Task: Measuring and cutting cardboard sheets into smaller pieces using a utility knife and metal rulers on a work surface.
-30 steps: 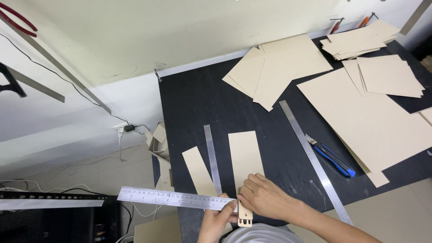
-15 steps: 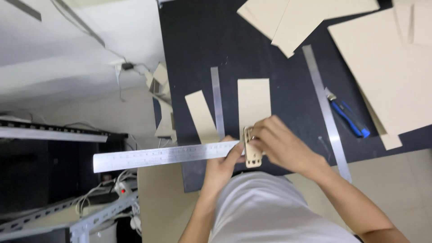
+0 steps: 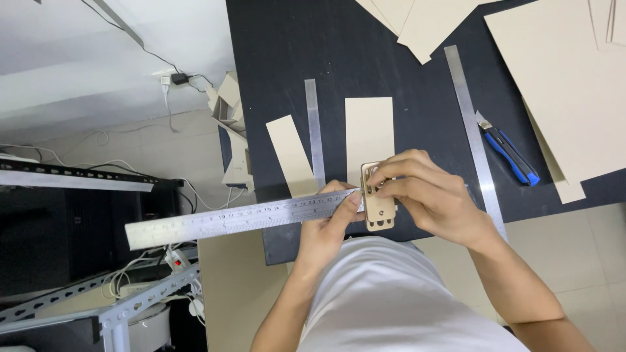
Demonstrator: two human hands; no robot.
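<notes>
- Person standing at near edge of black worktop (image 3: 365,58), seen from above.
- Left hand (image 3: 326,225) is pinching the end of a long steel ruler (image 3: 228,220), fingers closed on it; ruler is sticking out left, past the worktop's left edge.
- Right hand (image 3: 424,195) is gripping a small slotted card piece (image 3: 377,195), fingers clamped on its sides, just above the near edge.
- Ruler end is touching the piece.
- To measure well, I'd judge: keep ruler flat & square to the piece, w/ zero end flush on its edge.
- Nearby: card strips (image 3: 369,130), second ruler (image 3: 314,130), blue knife (image 3: 512,153).
</notes>
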